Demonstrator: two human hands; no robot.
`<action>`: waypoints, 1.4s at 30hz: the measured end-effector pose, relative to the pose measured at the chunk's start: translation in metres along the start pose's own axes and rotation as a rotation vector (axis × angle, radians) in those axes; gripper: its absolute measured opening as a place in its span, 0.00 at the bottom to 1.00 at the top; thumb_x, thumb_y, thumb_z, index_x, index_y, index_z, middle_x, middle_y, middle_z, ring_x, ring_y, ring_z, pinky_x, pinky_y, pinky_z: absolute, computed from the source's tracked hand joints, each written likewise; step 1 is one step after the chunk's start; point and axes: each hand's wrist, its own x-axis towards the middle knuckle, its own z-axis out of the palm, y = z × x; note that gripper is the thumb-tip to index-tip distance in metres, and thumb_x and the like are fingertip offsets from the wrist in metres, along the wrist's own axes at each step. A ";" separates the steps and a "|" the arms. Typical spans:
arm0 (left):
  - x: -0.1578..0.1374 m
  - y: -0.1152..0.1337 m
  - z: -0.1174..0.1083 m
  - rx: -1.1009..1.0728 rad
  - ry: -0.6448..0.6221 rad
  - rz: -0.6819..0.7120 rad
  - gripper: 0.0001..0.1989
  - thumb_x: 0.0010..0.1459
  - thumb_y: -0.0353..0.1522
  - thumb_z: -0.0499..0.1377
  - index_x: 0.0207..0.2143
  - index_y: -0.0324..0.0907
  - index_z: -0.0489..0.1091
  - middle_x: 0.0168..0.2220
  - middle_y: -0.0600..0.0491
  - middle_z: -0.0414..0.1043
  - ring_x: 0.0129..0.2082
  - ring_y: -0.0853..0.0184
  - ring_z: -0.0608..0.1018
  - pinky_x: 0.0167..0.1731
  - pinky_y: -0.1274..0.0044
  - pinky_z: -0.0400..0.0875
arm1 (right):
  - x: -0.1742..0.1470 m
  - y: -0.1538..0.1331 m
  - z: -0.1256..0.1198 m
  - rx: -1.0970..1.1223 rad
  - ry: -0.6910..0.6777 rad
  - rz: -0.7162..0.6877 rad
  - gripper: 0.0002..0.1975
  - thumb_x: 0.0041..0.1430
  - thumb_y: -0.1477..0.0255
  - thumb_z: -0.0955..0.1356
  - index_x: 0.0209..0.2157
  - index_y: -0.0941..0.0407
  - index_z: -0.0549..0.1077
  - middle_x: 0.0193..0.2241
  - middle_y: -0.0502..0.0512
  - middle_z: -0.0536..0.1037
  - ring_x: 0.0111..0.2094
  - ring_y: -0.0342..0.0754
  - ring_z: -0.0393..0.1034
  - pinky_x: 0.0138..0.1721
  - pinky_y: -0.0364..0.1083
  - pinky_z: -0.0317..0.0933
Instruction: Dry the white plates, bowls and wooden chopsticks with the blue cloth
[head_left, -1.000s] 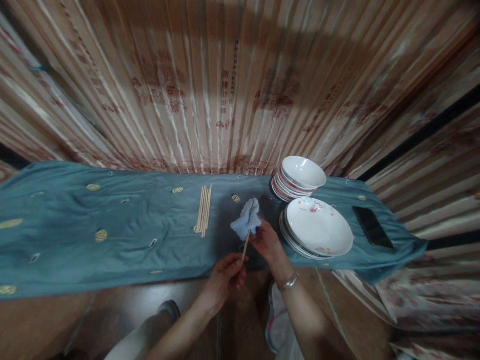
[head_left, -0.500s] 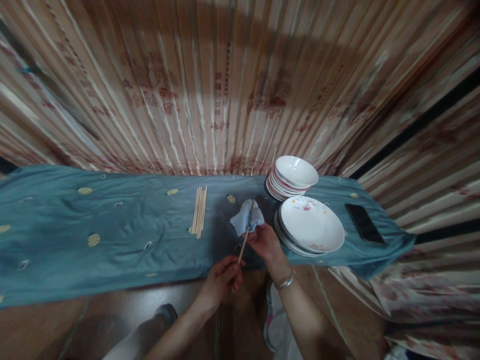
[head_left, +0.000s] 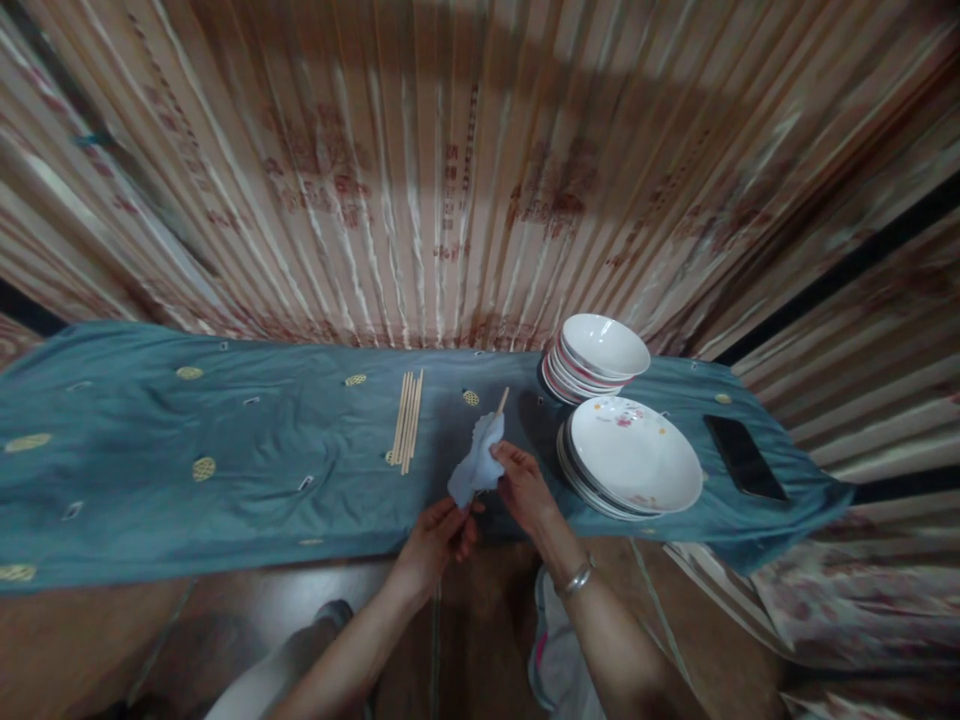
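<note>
A light blue cloth (head_left: 475, 466) is folded around a wooden chopstick (head_left: 502, 402), whose far end sticks out past the cloth. My right hand (head_left: 525, 487) pinches the cloth over the chopstick from the right. At the near end, my left hand (head_left: 441, 535) has its fingers closed on the chopstick, mostly hidden by the cloth and fingers. Left of the cloth, several chopsticks (head_left: 409, 422) lie side by side on the blue-green tablecloth (head_left: 255, 440). A stack of plates (head_left: 634, 455) with a floral pattern stands just right of my right hand.
Behind the plates rises a stack of white bowls (head_left: 604, 348) with red bands. A black phone (head_left: 744, 457) lies at the table's right end. A patterned curtain (head_left: 405, 180) hangs along the back and right side.
The cloth now wraps over the chopstick and has slid nearer my left hand, with the chopstick's far end showing. My right hand has turned over to pinch it. The view has shifted slightly.
</note>
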 end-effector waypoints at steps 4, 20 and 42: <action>0.002 0.009 -0.003 -0.058 0.073 0.044 0.19 0.35 0.42 0.70 0.23 0.38 0.69 0.15 0.57 0.65 0.14 0.77 0.63 0.17 0.81 0.53 | -0.006 0.016 0.008 -0.090 -0.126 0.063 0.14 0.41 0.62 0.75 0.21 0.57 0.72 0.16 0.43 0.69 0.18 0.37 0.57 0.20 0.38 0.52; 0.005 0.011 -0.005 0.017 0.101 0.069 0.20 0.33 0.39 0.71 0.25 0.36 0.71 0.19 0.54 0.73 0.16 0.76 0.69 0.17 0.82 0.58 | -0.004 0.006 0.006 -0.117 -0.055 0.065 0.16 0.39 0.60 0.74 0.20 0.56 0.68 0.15 0.43 0.67 0.18 0.38 0.56 0.21 0.40 0.50; -0.013 -0.022 0.010 0.040 -0.131 -0.138 0.23 0.37 0.48 0.69 0.24 0.37 0.71 0.17 0.55 0.70 0.14 0.76 0.67 0.17 0.81 0.56 | 0.031 -0.016 -0.023 0.127 0.105 -0.041 0.09 0.47 0.67 0.71 0.30 0.57 0.74 0.19 0.45 0.72 0.21 0.40 0.64 0.24 0.40 0.57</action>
